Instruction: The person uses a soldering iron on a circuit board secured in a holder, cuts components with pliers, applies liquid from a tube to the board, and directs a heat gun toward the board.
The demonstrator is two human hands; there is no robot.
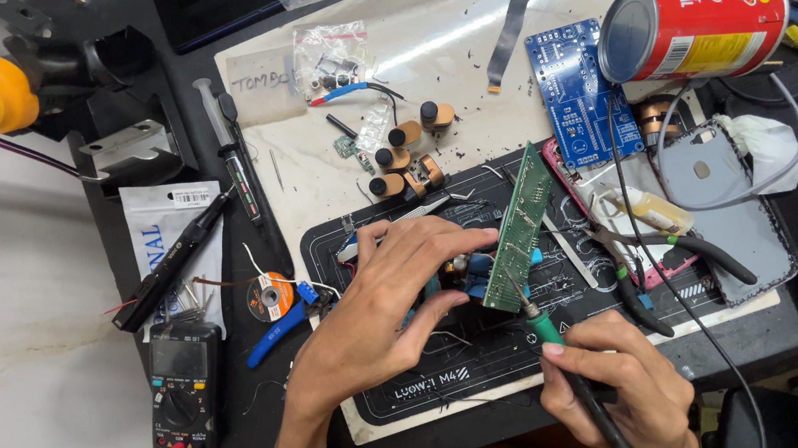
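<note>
- Left hand (382, 300) fingers spread and curled, fingertips pinching the edge of a green circuit board (518, 231), propping it tilted on edge above the black work mat (436, 388).
- Right hand (619, 389) closed in a pen grip round a soldering iron (554, 336), green collar; tip touches the board's lower end, just above the knuckles.
- Blue parts (469, 281) sit under the board, between the two hands; details too small to tell.
- Beyond the right hand: black-handled pliers (678, 249), blue circuit board (583, 96), red can (695, 30) lying on its side.
- Beyond the left fingertips: tweezers (422, 210), cluster of small brown cylinders (407, 154).
- Left of the left wrist: solder wick spool (271, 297), blue-handled cutters (277, 331), black multimeter (182, 385), black pen-shaped tool (171, 263).
</note>
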